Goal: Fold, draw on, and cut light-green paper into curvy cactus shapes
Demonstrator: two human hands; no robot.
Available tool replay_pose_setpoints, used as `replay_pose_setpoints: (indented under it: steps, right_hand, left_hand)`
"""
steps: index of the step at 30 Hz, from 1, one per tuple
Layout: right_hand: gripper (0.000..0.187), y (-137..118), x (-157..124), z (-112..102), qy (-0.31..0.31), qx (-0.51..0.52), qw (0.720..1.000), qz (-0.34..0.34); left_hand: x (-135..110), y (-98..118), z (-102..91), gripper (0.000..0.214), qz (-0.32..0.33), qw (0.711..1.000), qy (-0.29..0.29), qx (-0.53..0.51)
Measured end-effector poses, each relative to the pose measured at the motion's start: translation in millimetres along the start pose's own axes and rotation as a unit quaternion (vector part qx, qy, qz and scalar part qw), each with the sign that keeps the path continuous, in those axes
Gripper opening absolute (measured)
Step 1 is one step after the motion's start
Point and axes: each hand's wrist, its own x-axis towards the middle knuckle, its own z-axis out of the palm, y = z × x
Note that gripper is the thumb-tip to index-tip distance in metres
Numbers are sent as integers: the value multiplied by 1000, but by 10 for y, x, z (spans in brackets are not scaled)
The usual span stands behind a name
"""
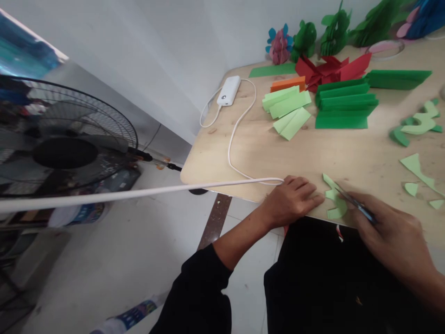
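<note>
A light green paper cut-out (338, 204) with a curved, notched outline lies at the table's front edge. My right hand (396, 232) is closed around a pair of slim metal scissors (359, 208), their pointed tip over the cut-out; the handles are mostly hidden in the palm. To the left, my left hand (294, 199) lies on the table edge, fingers slightly bent and pointing right. Its nearest fingertip is close beside the cut-out; I cannot tell whether they touch. A white cable (208, 185) runs up to the back of that hand's fingers.
Light green folded strips (290, 104), dark green folded paper (344, 104) and red folded paper (330, 69) lie farther back. Curved green cut-outs (422, 121) and scraps (417, 169) are at right. A white power bank (229, 90) and a fan (66, 144) stand left.
</note>
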Motion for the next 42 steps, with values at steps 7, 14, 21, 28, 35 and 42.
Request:
replay_pose_setpoints:
  steps: [7, 14, 21, 28, 35, 42]
  right_hand:
    - [44, -23, 5, 29, -9, -13, 1000, -2]
    - [43, -12, 7, 24, 7, -23, 999, -33]
    - [41, 7, 5, 45, 34, -45, 996, -65]
    - [40, -19, 22, 25, 29, -31, 997, -59]
    - [40, -6, 20, 23, 25, -20, 998, -55]
    - [41, -20, 48, 1, 3, 24, 1000, -2]
  left_hand:
    - [5, 4, 2, 27, 3, 1000, 10, -5]
    - [8, -2, 16, 26, 0, 1000, 21, -12]
    - [111, 39, 17, 33, -89, 990, 14, -104]
    - [270, 68, 26, 26, -135, 981, -8, -139]
    - [300, 78, 16, 22, -143, 979, -26, -141]
    - [304, 87, 33, 20, -148, 977, -15, -152]
